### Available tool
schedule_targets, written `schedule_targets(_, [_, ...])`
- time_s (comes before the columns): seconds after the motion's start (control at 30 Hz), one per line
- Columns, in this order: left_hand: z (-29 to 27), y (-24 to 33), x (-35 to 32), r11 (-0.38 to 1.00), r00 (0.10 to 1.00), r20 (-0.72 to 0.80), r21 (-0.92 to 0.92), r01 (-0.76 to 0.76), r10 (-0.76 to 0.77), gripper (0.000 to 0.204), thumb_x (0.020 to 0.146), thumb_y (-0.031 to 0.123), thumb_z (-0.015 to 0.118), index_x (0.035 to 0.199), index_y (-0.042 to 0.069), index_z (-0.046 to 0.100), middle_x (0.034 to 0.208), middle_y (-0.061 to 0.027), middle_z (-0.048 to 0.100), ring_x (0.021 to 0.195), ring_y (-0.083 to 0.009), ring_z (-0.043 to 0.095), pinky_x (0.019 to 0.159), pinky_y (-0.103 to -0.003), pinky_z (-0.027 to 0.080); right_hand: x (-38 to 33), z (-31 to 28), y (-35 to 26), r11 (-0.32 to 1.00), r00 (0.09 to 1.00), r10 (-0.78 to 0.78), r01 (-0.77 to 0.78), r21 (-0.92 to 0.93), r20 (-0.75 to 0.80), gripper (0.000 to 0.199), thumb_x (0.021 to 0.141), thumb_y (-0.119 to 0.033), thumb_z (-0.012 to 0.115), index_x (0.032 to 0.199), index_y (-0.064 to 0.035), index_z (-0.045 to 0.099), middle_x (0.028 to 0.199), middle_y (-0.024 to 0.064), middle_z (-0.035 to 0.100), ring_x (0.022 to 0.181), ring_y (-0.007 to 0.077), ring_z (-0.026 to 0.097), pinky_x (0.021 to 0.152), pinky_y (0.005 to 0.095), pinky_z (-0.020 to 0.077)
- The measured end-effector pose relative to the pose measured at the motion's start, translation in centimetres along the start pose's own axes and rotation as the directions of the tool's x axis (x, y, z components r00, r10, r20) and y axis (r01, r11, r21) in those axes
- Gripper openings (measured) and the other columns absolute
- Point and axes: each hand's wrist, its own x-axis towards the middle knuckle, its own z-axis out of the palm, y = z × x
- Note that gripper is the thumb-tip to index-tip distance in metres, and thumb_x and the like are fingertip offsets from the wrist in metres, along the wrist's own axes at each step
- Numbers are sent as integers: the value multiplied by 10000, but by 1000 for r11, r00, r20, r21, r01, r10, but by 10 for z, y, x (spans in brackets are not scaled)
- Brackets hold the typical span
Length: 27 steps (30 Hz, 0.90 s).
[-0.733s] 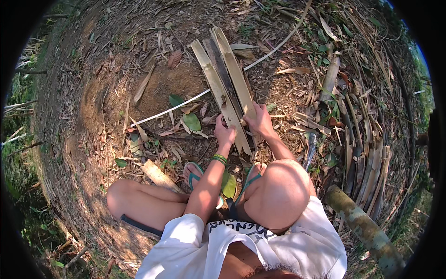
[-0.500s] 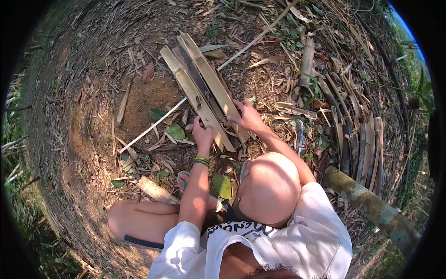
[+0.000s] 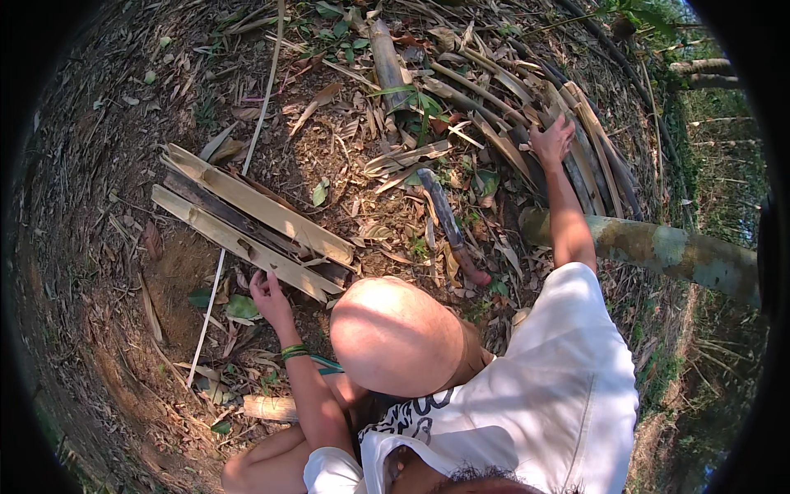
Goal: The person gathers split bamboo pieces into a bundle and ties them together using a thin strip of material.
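I squat on bare ground. Split bamboo slats lie side by side on the soil before me. My left hand, with a green band at the wrist, rests its fingers against the near edge of the closest slat. My right hand is stretched far out to the right and lies on a pile of split bamboo strips. Whether it grips one I cannot tell. My bent knee is in the middle.
A thick green bamboo pole lies at the right. A long thin strip runs across the ground under the slats. A short bamboo stub lies by my leg. Dry leaves and sticks cover the ground.
My view has swung to the right. My right hand has left the slats and reached out to the pile at the right. The left hand stays at the slats.
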Motion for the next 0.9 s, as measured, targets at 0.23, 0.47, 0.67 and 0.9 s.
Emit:
schedule_targets(0.23, [-7,1,17,989,986,-168,-140,-46,22,420,996,326,652,1287,44,538,832,4,603,717,-59,540,603,-205,416,51,-1,62,999,958,-15,26,-35,288,1068,743,-527,806,1537,-31,291,1575,224,321,1446,408,328,1143,539,340])
schedule_targets(0.47, [-5,14,23,982,988,-153,-186,2,-31,436,1003,294,645,1326,26,525,855,-32,614,760,-104,578,696,-248,500,62,3,74,987,895,-155,127,93,418,945,743,-518,807,1428,17,435,1328,283,582,1250,416,557,1060,452,443])
schedule_targets(0.67, [-6,16,26,972,986,-166,-234,-22,-18,460,997,320,649,1332,35,514,863,-7,621,744,-74,566,630,-216,456,65,-11,64,917,805,-397,332,219,442,687,763,-416,817,1288,-25,610,1257,224,651,1210,372,600,1019,447,461])
schedule_targets(0.9, [-12,27,28,974,961,-275,-221,-47,-17,467,991,327,661,1334,44,518,867,-16,642,763,-76,595,631,-214,475,102,-89,29,864,887,-445,391,319,119,472,850,-373,791,1159,-35,674,1005,165,743,954,291,718,829,398,535])
